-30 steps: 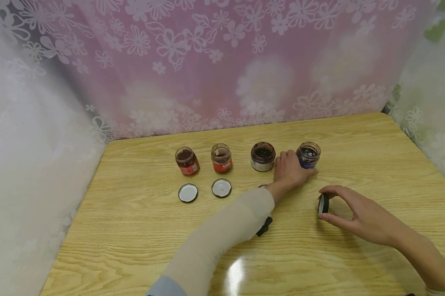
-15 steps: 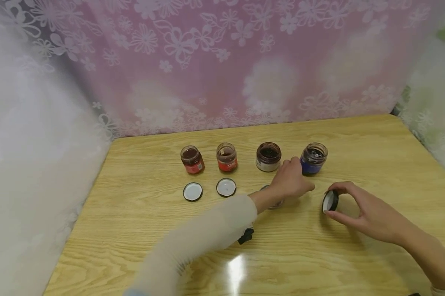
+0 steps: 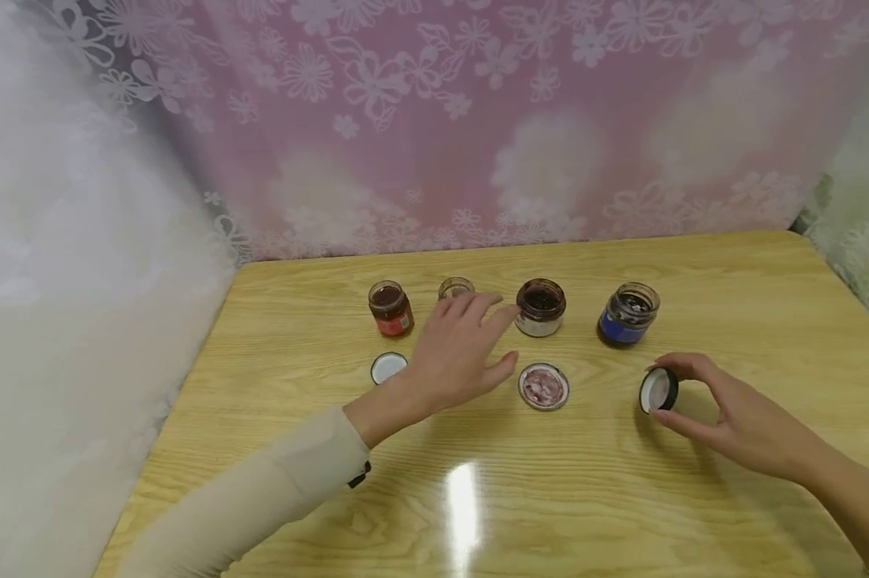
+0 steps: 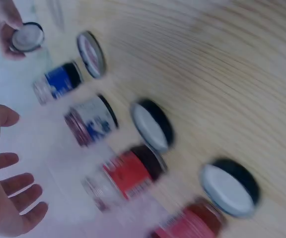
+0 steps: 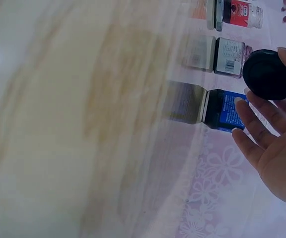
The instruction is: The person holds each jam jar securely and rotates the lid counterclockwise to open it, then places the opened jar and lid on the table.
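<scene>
In the head view, my left hand (image 3: 463,353) hovers with spread fingers and holds nothing. It covers most of the second jar (image 3: 455,286). Between thumb and fingers, my right hand (image 3: 745,421) pinches a black jar lid (image 3: 658,391) on edge, its pale inside facing left. Just behind that lid stands an uncapped jar with a blue label (image 3: 622,325). Left of it is a white-labelled jar (image 3: 539,317) of dark contents, with a smeared lid (image 3: 544,387) lying inside-up in front. The right wrist view shows the held lid's black top (image 5: 268,74).
At the left end of the row stands an open red-labelled jar (image 3: 393,313), a white-lined lid (image 3: 388,366) before it. Another lid (image 4: 150,124), hidden by my hand in the head view, shows in the left wrist view. A floral curtain (image 3: 405,160) hangs behind the wooden table (image 3: 550,498).
My left hand has left the blue-labelled jar and moved left across the row, uncovering the smeared lid. My right hand has tilted its lid so more of the inside shows.
</scene>
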A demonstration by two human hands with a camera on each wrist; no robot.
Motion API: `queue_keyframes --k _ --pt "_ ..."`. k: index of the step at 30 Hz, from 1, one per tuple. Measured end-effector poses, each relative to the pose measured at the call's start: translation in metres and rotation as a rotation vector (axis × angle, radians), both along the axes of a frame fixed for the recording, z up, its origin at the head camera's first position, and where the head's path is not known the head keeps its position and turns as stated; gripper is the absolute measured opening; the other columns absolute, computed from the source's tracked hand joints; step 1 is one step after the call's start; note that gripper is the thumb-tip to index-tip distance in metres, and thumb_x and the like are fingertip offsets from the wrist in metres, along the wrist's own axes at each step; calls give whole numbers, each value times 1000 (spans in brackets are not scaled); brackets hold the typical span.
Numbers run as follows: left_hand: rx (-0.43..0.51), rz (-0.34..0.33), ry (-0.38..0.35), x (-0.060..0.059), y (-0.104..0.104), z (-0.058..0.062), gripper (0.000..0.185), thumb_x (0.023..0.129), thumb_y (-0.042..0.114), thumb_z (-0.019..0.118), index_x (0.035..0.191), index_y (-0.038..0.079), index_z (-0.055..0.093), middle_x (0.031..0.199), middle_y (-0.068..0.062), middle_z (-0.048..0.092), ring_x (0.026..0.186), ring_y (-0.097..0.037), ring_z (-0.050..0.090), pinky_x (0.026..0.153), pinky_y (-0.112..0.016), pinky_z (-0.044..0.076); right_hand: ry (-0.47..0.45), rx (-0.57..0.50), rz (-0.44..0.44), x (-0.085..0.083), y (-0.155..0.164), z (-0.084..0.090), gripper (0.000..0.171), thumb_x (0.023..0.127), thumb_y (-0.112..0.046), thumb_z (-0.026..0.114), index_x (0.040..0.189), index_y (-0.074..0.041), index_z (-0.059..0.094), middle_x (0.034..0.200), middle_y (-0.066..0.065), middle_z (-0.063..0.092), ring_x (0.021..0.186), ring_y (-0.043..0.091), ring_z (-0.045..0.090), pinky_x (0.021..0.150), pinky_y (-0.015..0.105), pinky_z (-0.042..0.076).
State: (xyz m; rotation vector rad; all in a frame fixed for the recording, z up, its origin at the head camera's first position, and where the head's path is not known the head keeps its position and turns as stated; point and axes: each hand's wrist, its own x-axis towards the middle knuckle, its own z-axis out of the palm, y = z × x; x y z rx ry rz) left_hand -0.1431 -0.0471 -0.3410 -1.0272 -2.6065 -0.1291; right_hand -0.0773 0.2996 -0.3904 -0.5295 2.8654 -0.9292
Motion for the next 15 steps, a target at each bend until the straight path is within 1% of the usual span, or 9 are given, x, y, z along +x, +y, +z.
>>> queue_keyframes --k 2,3,4,5,6,8,11,13,15 --pt "-10 7 129 -3 -22 -3 50 88 46 58 129 17 57 129 -9 53 119 -27 48 96 -44 40 -17 -5 0 -1 0 1 64 88 -31 71 141 -14 39 132 6 49 117 32 47 82 56 42" --pt "-7 13 171 -5 -32 -5 52 87 47 59 129 16 58 129 -10 53 120 -28 47 97 -44 39 -23 -3 0 -1 -1 1 65 88 -31 70 142 -13 39 134 6 48 118 32 46 83 56 41" --pt "-2 22 201 -6 -43 -6 53 86 48 59 128 16 59 130 -11 53 121 -29 46 99 -44 37 -26 -4 2 -2 -1 1 65 89 -32 70 143 -13 39 135 6 47 119 32 45 84 55 40" --pt "5 32 225 -7 -53 -8 54 86 49 59 128 15 59 131 -12 53 123 -29 46 101 -45 35 -23 -3 -5 -2 -1 1 64 88 -32 70 142 -14 40 136 4 47 119 31 45 85 51 41" --pt "8 43 239 -8 -63 -10 56 86 50 59 128 14 59 133 -12 52 125 -30 44 103 -46 33 -20 -9 7 -3 0 1 63 89 -31 70 142 -14 41 136 5 47 120 32 45 86 51 40" --pt "13 61 242 -9 -83 -14 59 86 51 58 130 13 58 136 -13 50 128 -32 41 106 -49 29 -3 -15 22 -5 0 -1 61 88 -30 71 140 -15 43 134 4 48 119 30 45 87 46 40" --pt "5 98 221 -7 -112 -21 63 87 54 54 134 13 56 141 -13 46 133 -32 36 109 -51 23 44 -23 44 -8 0 -3 59 84 -26 75 136 -17 46 129 -1 51 116 16 47 87 27 41" --pt "-3 133 195 -5 -130 -26 65 88 57 50 138 14 53 144 -13 43 134 -32 34 110 -52 20 78 -19 74 -12 0 -3 59 83 -26 77 133 -17 47 125 -2 52 114 9 47 86 18 39" --pt "-11 172 172 -2 -147 -30 68 89 59 44 140 14 51 146 -13 40 135 -33 32 110 -53 19 102 -11 95 -15 -1 -3 59 82 -26 78 132 -16 48 124 -3 53 113 6 48 84 11 36"
